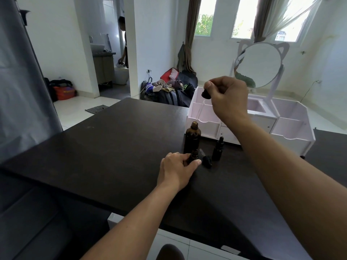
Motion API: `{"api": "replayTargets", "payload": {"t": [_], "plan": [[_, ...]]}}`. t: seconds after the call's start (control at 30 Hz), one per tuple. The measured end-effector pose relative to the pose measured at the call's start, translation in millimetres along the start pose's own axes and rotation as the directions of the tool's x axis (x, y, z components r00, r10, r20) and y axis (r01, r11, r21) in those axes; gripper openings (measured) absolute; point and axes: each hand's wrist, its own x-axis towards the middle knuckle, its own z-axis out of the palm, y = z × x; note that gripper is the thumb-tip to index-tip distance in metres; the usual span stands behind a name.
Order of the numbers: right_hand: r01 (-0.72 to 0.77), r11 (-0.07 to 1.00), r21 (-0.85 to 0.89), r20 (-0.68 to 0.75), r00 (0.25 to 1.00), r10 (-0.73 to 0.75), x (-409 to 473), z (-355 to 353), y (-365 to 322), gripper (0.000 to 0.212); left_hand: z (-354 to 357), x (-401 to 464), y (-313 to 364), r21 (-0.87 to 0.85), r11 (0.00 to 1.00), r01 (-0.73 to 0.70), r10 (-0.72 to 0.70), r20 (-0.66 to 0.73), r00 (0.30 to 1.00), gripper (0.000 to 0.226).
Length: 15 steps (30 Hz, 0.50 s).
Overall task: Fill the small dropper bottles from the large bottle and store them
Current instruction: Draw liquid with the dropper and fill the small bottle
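Large dark amber glass bottle (192, 136): upright and uncapped on the dark table, just in front of the white organiser's left end.
Glass pipette dropper with black rubber bulb (206, 94): lifted over the large bottle, tilted, clear tip just at the open neck.
Right hand (228, 97): raised above the bottles, thumb and fingers curled and pinching the dropper's black bulb.
Small dark open dropper bottle (194, 156): upright on the table, just in front of the large bottle, neck uncovered.
Left hand (177, 171): low on the table, fingers and thumb wrapped round the small open bottle, steadying it.
Loose small black-capped dropper (206, 160): lying on its side on the table, just right of the held small bottle.
Second small dark bottle with black dropper cap (217, 150): upright, capped, near the right of the loose dropper.
Dark matte tabletop (116, 147): carrying all bottles and the organiser.
White compartmented desk organiser (293, 128): at the far right of the table, behind the bottles.
Round cat-eared white mirror (260, 64): standing at the organiser's back.
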Motion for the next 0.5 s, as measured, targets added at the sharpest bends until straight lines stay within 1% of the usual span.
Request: {"api": "replayTargets", "payload": {"t": [0.3, 0.5], "plan": [[-0.066, 0.995, -0.072, 0.150, 0.986, 0.076, -15.9, 21.8, 18.5, 0.018, 3.0, 1.6, -1.7, 0.031, 0.999, 0.037, -0.037, -0.005, 0.999, 0.032], [-0.101, 0.992, -0.081, 0.155, 0.981, 0.112, -18.9, 25.9, 25.8, 0.017, 2.9, 0.9, -1.5, 0.027, 0.999, 0.024, -0.023, -0.025, 0.999, 0.039]]}}
